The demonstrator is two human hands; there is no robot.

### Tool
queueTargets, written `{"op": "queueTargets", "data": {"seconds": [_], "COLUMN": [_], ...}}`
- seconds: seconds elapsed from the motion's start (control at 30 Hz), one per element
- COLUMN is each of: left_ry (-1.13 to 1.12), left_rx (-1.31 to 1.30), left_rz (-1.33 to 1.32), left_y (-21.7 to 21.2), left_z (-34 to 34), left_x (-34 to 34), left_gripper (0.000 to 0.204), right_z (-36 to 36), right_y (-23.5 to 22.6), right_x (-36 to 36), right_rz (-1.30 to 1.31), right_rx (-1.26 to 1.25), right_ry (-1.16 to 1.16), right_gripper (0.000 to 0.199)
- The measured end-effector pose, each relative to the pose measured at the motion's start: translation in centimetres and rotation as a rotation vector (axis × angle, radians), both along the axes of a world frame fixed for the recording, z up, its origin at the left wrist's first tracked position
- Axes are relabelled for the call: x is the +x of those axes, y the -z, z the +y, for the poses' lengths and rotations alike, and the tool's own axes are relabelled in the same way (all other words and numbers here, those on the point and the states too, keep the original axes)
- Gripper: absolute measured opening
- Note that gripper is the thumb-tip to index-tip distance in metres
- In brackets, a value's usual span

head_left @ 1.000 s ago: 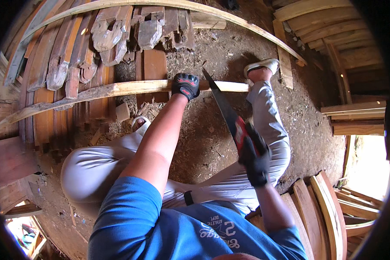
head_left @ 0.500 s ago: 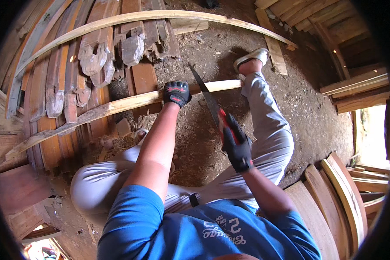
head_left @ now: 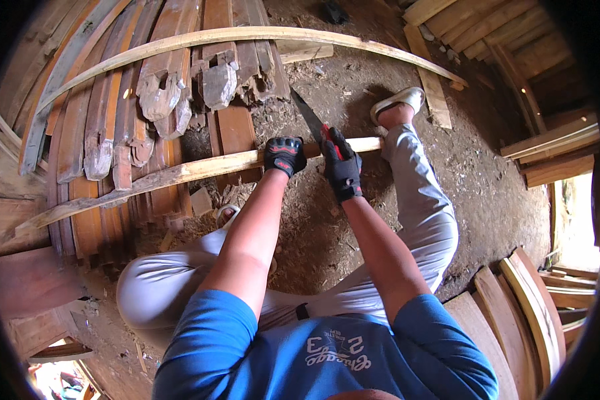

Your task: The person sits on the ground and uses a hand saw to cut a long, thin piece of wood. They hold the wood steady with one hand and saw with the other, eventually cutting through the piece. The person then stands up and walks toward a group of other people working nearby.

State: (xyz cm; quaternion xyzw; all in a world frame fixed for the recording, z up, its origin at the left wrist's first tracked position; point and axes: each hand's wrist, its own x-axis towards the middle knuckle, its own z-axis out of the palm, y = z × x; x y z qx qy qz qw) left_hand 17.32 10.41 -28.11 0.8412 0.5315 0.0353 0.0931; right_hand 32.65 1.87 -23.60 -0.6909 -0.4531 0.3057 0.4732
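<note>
A pale curved strip (head_left: 180, 175) is pinned across the dirt floor (head_left: 486, 187) by the left hand (head_left: 285, 155), clenched around it; a handsaw (head_left: 313, 123) is gripped in the right hand (head_left: 343, 167). Long, level strokes beside the holding hand are advised.

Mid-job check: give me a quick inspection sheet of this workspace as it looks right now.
Surface: dirt floor with sawdust and chips.
Job's things: pale strip lying across dark planks; saw blade crossing it.
Clutter: offcut, second curved strip.
Grippers: left hand gloved, pressing the strip; right hand gloved, gripping the saw handle.
Cables: nothing seen.
Surroundings: stacked curved boards at right; foot by strip end.
</note>
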Motion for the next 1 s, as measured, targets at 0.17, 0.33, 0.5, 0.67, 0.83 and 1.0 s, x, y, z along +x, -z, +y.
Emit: {"op": "queueTargets", "data": {"seconds": [0.17,0.33,0.5,0.67,0.83,1.0], "left_ry": [-0.035,0.001,-0.004,0.014,0.014,-0.004], "left_rx": [-0.2,0.085,-0.14,-0.09,-0.174,-0.304], "left_rz": [0.146,0.063,0.087,0.098,0.12,0.141], "left_y": [-1.4,1.6,-0.1,-1.4,-1.2,-2.3], "left_z": [0.8,0.4,0.9,0.9,1.6,2.6], "left_x": [-0.1,-1.4,-0.6,0.0,0.3,0.0], "left_gripper": [0.034,0.024,0.029,0.026,0.031,0.038], "right_z": [-3.1,-15.6,-19.3,-7.0,-0.7,-7.6], "right_y": [-1.2,-10.8,-11.7,-2.5,0.7,-1.7], "right_x": [0.7,2.3,4.3,1.4,-0.3,1.5], "right_rz": [0.038,0.211,-0.054,0.06,0.102,0.127], "right_rx": [0.006,-0.352,-0.242,-0.116,0.004,-0.118], "right_ry": [-0.047,-0.073,-0.118,-0.005,0.019,-0.019], "right_gripper": [0.043,0.051,0.053,0.046,0.044,0.046]}}
